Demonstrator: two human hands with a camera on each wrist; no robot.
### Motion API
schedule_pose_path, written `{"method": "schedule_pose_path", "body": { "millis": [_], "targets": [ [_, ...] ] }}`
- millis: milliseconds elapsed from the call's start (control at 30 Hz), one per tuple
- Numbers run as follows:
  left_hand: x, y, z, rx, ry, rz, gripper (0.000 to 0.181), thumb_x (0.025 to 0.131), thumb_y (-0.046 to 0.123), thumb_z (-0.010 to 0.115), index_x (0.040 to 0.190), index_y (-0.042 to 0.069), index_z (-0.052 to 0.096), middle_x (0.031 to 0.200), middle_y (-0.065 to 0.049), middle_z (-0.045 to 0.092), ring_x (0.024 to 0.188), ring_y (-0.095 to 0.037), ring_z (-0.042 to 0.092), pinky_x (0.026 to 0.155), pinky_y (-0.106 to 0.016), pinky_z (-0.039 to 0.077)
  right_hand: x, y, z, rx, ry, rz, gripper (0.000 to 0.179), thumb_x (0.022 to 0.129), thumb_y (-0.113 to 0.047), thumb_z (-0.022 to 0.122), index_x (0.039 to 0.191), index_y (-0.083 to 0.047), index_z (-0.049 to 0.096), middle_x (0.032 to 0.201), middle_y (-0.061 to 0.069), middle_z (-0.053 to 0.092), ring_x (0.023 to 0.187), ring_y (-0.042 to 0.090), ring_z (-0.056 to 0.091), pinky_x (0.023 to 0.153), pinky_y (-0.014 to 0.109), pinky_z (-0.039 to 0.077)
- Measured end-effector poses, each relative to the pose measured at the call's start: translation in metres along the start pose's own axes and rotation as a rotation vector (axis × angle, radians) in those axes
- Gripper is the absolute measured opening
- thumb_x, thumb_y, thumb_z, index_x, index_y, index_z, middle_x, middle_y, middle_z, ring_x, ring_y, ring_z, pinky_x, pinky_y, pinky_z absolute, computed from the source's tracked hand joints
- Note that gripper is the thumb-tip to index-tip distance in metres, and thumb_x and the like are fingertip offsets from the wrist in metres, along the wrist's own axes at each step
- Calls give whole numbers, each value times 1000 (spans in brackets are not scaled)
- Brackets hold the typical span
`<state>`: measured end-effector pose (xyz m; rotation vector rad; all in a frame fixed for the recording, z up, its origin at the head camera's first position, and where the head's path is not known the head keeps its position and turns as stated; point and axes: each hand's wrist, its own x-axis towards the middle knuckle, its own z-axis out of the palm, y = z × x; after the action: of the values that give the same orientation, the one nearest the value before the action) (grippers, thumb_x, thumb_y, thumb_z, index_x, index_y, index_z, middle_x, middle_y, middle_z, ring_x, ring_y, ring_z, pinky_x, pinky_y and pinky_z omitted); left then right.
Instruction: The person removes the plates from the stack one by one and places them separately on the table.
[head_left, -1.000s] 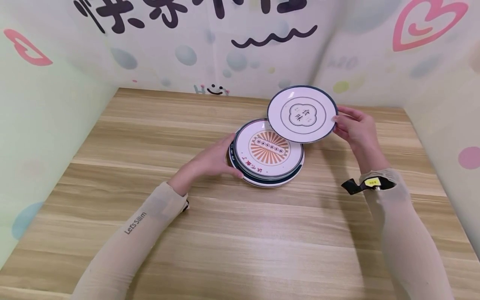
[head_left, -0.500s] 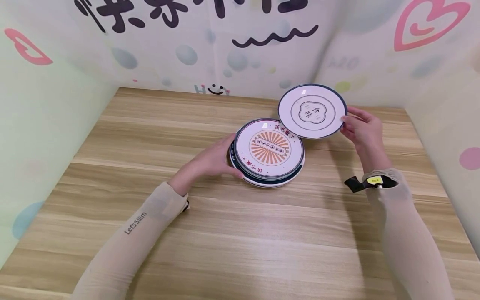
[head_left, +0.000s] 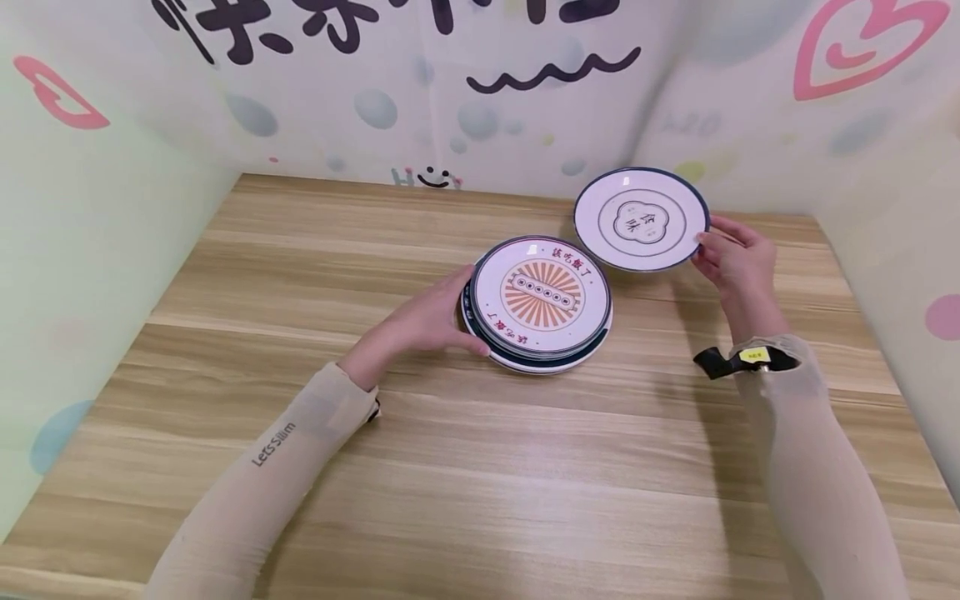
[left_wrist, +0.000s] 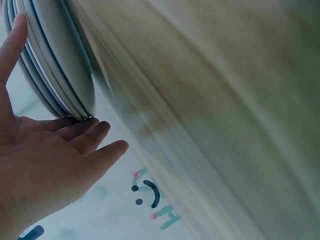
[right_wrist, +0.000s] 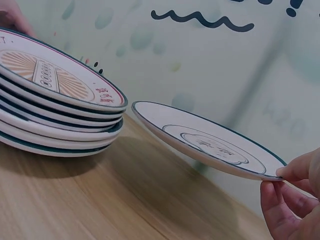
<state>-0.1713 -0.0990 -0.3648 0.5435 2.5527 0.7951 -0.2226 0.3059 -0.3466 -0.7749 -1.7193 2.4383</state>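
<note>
Head view: the lifted plate (head_left: pixel 641 218) is white with a dark blue rim, a thin grey ring and a scalloped frame around dark characters. It hangs above the table (head_left: pixel 450 475), at two o'clock from the stack (head_left: pixel 537 305), just beside it with a narrow gap that the right wrist view shows. The right hand (head_left: pixel 738 258) pinches its rim at about four o'clock, thumb on top and fingertips underneath.

The stack's top plate (right_wrist: pixel 60 75) bears an orange sunburst, with red characters at one and seven o'clock; the lowest plate is wider, dark-banded. The left hand (head_left: pixel 427 321) touches the stack from eight o'clock, thumb spread wide and fingers nearly straight, gripping nothing.

At twelve o'clock the table's far edge meets the wall (head_left: pixel 420 108), near the lifted plate. Wood grain runs broadly from the stack toward six o'clock.
</note>
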Motion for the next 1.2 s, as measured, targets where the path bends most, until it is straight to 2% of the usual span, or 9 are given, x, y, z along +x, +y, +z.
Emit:
{"method": "schedule_pose_path", "body": {
  "millis": [233, 567, 867, 1200],
  "targets": [
    [0, 0, -1, 7, 2, 2, 127, 73, 48, 86, 160, 6, 5, 168, -13, 13, 155, -30, 16, 127, -44, 20, 5, 0, -4, 0, 36, 33, 27, 86, 9, 68, 102, -12, 72, 69, 0, 74, 54, 12, 66, 54, 21, 58],
    [1, 0, 0, 2, 1, 3, 126, 73, 48, 86, 161, 8, 6, 168, -11, 15, 155, -28, 18, 127, -43, 21, 12, 5, -9, -21, 74, 40, 26, 87, 10, 67, 100, -12, 71, 67, 0, 71, 52, 11, 63, 55, 21, 59],
    [2, -2, 0, -15, 10, 40, 125, 72, 47, 87, 161, 8, 8, 167, -11, 18, 154, -28, 20, 127, -43, 22, 14, 8, -11, -28, 78, 62, 27, 86, 11, 66, 100, -12, 70, 65, 2, 69, 51, 12, 62, 54, 22, 59],
    [1, -1, 0, 7, 8, 31, 127, 71, 48, 87, 161, 7, 7, 168, -12, 16, 155, -28, 18, 128, -43, 21, 19, 15, -15, -53, 82, 66, 27, 88, 11, 64, 100, -12, 70, 66, -1, 68, 53, 10, 63, 56, 21, 59]
  ]
}}
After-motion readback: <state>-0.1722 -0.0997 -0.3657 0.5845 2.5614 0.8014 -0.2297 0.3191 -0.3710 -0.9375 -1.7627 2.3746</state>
